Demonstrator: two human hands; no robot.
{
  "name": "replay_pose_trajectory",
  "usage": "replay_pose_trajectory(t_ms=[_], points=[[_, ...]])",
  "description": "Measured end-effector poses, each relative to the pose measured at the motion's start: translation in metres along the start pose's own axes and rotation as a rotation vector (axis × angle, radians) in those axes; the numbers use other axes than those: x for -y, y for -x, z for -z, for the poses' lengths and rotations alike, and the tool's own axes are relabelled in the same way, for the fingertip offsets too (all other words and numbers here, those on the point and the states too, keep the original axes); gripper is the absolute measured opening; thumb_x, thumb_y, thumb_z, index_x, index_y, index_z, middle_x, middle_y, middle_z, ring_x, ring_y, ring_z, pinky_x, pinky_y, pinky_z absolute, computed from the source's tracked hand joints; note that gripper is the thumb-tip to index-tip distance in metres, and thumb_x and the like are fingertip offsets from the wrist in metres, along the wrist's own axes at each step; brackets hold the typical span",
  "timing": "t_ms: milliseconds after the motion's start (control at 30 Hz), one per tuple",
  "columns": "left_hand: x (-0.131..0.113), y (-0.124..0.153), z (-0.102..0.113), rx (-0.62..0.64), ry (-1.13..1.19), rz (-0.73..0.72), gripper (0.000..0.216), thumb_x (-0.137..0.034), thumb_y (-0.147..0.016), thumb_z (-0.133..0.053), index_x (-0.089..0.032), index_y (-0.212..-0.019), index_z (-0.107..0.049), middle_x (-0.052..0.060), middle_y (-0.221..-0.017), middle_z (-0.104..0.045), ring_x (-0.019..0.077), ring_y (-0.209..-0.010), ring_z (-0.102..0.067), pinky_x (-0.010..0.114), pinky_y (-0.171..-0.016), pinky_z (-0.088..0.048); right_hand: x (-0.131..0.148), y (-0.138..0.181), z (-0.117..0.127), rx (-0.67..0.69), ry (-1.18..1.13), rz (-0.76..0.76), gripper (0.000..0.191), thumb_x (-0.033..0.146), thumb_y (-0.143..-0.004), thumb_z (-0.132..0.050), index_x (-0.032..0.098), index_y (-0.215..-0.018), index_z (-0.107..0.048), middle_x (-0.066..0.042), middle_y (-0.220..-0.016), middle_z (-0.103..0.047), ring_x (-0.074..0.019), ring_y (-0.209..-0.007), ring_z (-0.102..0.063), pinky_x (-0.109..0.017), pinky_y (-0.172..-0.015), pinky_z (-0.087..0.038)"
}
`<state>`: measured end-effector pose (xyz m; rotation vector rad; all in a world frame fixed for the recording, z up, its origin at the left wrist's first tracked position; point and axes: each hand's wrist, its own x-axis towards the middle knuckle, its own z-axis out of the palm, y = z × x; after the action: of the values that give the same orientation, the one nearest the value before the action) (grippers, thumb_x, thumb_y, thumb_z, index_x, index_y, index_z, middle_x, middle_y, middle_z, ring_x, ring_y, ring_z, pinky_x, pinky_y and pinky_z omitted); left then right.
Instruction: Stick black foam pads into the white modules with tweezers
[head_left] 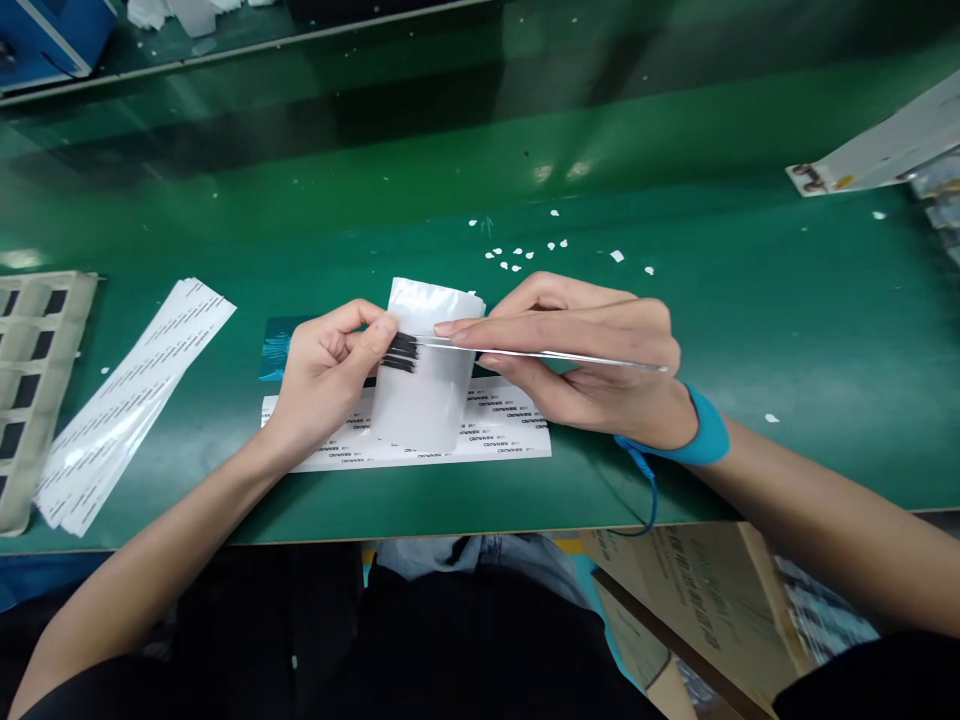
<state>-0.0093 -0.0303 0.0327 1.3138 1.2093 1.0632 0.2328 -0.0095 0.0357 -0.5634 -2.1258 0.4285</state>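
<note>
My left hand (326, 375) is closed, with thumb and fingers pinching the left edge of a glossy white sheet (424, 410). Several thin black strips (400, 352) lie on that sheet beside my left thumb. Metal tweezers (562, 355) are gripped in my right hand (600, 345), their tips pointing left at the black strips. Whether the tips have hold of a strip is too small to tell. Beneath the sheet, a white liner with printed lettering (510, 440) lies on the green table (480, 510). A blue wrist strap (709, 430) with a cord circles my right wrist.
Printed white strips (135, 400) lie fanned out at left, beside a beige compartment tray (64, 360) holding dark pieces. Small white scraps (517, 252) are scattered beyond my hands. A white panel (885, 140) stands at far right. Cardboard (697, 590) is below the table edge.
</note>
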Motion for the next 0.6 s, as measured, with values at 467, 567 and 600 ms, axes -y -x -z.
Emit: replay_pose_trajectory(t_ms=[467, 567, 600], points=[[-0.003, 0.004, -0.002, 0.137, 0.048, -0.029, 0.019, -0.033, -0.089, -0.086, -0.017, -0.099, -0.085, 0.0, -0.063, -0.072, 0.0114, -0.053, -0.061, 0.02, -0.05, -0.047, 0.007, 0.009, 0.006, 0.09, 0.22, 0.188, 0.034, 0.003, -0.103, -0.061, 0.023, -0.129, -0.071, -0.006, -0.124, -0.082, -0.0205, -0.101, -0.078, -0.033, -0.072, -0.067], [-0.007, 0.004, 0.001, 0.166, 0.055, -0.012, 0.016, -0.03, -0.089, -0.084, -0.018, -0.099, -0.086, 0.001, -0.067, -0.075, 0.0126, -0.056, -0.064, 0.02, -0.051, -0.048, 0.011, 0.013, 0.007, 0.076, 0.265, 0.188, 0.027, 0.013, -0.108, -0.059, 0.027, -0.128, -0.072, -0.001, -0.128, -0.081, -0.0189, -0.102, -0.079, -0.032, -0.071, -0.066], [-0.008, 0.004, 0.001, 0.172, 0.055, -0.006, 0.015, -0.029, -0.089, -0.084, -0.019, -0.099, -0.086, 0.001, -0.067, -0.075, 0.0129, -0.057, -0.065, 0.02, -0.05, -0.047, 0.013, 0.013, 0.008, 0.087, 0.264, 0.142, 0.025, 0.018, -0.109, -0.059, 0.03, -0.126, -0.073, 0.002, -0.128, -0.08, -0.0176, -0.102, -0.08, -0.03, -0.072, -0.066]])
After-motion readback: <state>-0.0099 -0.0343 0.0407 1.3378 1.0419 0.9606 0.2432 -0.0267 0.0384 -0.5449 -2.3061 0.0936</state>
